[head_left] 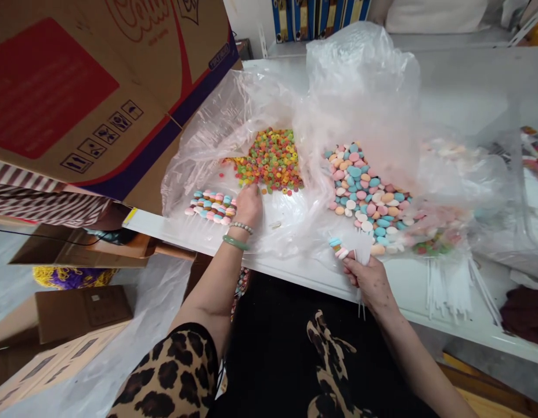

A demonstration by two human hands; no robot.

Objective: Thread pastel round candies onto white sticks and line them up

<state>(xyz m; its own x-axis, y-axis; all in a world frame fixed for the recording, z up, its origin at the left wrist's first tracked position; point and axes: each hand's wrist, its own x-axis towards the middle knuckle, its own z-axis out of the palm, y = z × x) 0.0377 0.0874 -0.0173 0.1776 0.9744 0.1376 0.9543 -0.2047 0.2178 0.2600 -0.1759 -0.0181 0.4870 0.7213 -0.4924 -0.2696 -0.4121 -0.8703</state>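
My left hand [248, 208], with a bead bracelet and a green bangle at its wrist, reaches to the near edge of a pile of small coloured rings [273, 159]. Its fingers are mostly hidden behind the back of the hand. Just left of it, several skewers of candies [211, 206] lie side by side on the plastic. My right hand [369, 283] is closed around a bundle of white sticks [359, 246] and a short stack of pink, blue and brown pieces [338, 248]. Beyond that hand spreads a heap of pastel oval candies [368, 197].
Clear plastic bags [360, 87] lie open around both piles on the white table [295, 277]. More white sticks [449, 290] rest at the right, near a dark cloth [525, 313]. A large cardboard box [133, 75] stands at the left.
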